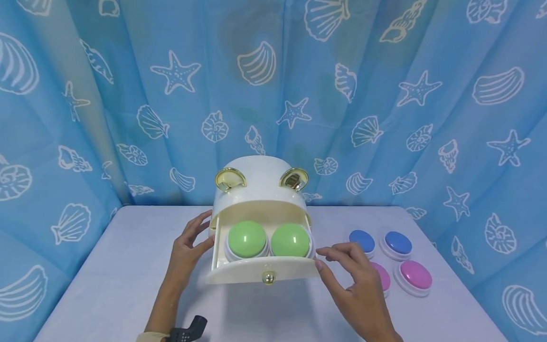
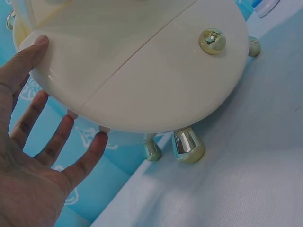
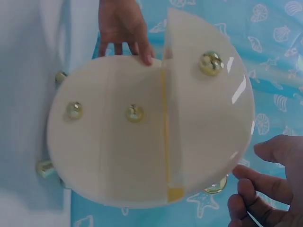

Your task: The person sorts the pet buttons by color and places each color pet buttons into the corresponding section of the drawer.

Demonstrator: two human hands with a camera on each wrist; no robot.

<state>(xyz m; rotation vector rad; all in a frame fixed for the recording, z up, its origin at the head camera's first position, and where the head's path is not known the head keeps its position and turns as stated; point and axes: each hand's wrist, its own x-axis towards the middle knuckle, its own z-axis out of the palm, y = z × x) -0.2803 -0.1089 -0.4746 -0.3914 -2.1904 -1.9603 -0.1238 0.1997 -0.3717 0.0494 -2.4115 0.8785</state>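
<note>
A white, rounded storage box with gold ears stands with its top drawer pulled out, a gold knob on its front. Inside the drawer sit two green-topped push buttons on white bases, side by side. My left hand is at the box's left side, fingers spread; in the left wrist view its thumb rests on the front edge. By the drawer's right front corner is my right hand, its index fingertip right at the edge and thumb slightly apart.
To the right on the white table lie two blue push buttons and two pink ones, one partly behind my right hand. Gold feet carry the box. A blue shell-patterned curtain hangs behind.
</note>
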